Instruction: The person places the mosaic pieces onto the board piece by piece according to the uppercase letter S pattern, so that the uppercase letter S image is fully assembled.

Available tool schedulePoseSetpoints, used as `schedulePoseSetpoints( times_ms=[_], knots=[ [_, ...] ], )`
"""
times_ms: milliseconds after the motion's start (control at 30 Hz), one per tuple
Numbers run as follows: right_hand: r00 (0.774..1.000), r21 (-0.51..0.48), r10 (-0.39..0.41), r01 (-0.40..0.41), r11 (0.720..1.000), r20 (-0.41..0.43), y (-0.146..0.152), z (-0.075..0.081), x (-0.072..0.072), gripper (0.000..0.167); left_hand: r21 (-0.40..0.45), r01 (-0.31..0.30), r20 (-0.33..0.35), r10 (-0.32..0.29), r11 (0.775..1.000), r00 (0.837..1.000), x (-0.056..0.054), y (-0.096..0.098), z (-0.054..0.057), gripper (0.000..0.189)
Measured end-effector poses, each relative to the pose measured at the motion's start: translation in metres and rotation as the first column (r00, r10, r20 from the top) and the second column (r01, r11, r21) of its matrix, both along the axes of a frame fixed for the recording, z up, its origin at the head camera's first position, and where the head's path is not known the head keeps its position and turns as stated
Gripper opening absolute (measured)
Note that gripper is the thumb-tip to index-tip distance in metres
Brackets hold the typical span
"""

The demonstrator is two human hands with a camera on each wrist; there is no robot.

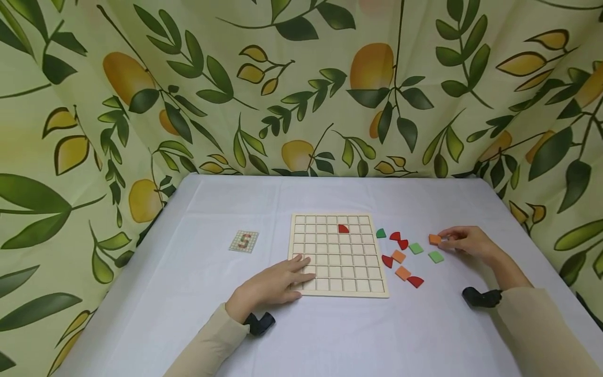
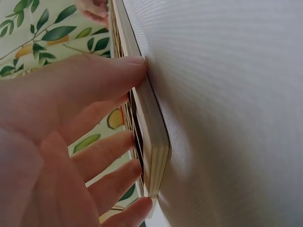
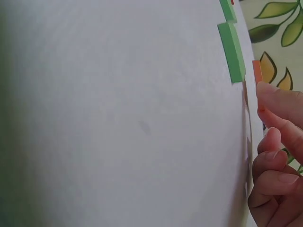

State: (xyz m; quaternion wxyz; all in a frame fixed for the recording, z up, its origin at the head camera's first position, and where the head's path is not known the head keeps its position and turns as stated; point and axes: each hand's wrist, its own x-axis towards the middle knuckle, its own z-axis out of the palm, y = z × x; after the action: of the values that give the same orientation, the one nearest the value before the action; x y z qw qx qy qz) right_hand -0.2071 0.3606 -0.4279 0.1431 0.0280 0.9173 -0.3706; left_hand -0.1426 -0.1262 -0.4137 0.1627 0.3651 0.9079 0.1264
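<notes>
Right hand: my right hand [image 1: 471, 243], at the right of the head view, has an orange square [image 1: 434, 239] pinched between thumb and forefinger; the other fingers curl below in the right wrist view. Whether the square is off the cloth, I cannot tell.
Left hand: my left hand [image 1: 278, 280], just below the centre, rests with fingers spread and nearly straight on the lower left corner of the grid board [image 1: 339, 292]; in the left wrist view my thumb touches the board's side edge.
Grid board: centre of the head view, lower half, lying flat; one red quarter-round [image 1: 343, 229] sits in a cell towards its upper right.
Loose reds: right of the board, four more, among them a red piece [image 1: 394, 235] uppermost and another [image 1: 415, 281] lowest.
Loose oranges: two, one [image 1: 398, 256] above the other [image 1: 402, 273], the lower just beside the lowest red.
Loose greens: a quarter-round [image 1: 380, 233] near the board's upper right corner, and two squares, one [image 1: 416, 248] up and left of the other [image 1: 436, 256].
Card: a small pattern card [image 1: 244, 241], left of centre, apart from the board.
Backdrop: leaf-and-fruit curtain [image 1: 301, 104] across the top, behind the white cloth [image 1: 198, 209].
</notes>
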Motion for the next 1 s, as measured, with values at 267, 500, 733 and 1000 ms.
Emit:
schedulePoseSetpoints(
  times_ms=[267, 500, 733, 1000],
  knots=[
    [1.0, 0.011, 0.002, -0.002, 1.0, -0.027, -0.01, 0.003, 0.002, 0.058, -0.013, 0.024, -0.049, -0.025, 1.0, 0.999, 0.0, 0.0, 0.0, 0.05],
    [0.997, 0.01, 0.034, -0.033, 0.999, -0.074, -0.028, 0.007, 0.002, 0.053, 0.0, -0.012, -0.007, 0.012, 1.0, 1.0, 0.002, 0.001, -0.001, 0.049],
    [0.997, 0.009, 0.039, -0.038, 0.999, -0.066, -0.045, 0.012, 0.002, 0.052, -0.005, -0.033, 0.001, 0.033, 0.999, 0.999, 0.002, 0.002, -0.002, 0.049],
    [0.997, -0.033, 0.021, -0.024, 0.999, -0.073, -0.061, 0.016, 0.001, 0.048, 0.006, -0.029, -0.009, 0.029, 1.0, 1.0, 0.002, 0.002, -0.001, 0.049]
  ],
)
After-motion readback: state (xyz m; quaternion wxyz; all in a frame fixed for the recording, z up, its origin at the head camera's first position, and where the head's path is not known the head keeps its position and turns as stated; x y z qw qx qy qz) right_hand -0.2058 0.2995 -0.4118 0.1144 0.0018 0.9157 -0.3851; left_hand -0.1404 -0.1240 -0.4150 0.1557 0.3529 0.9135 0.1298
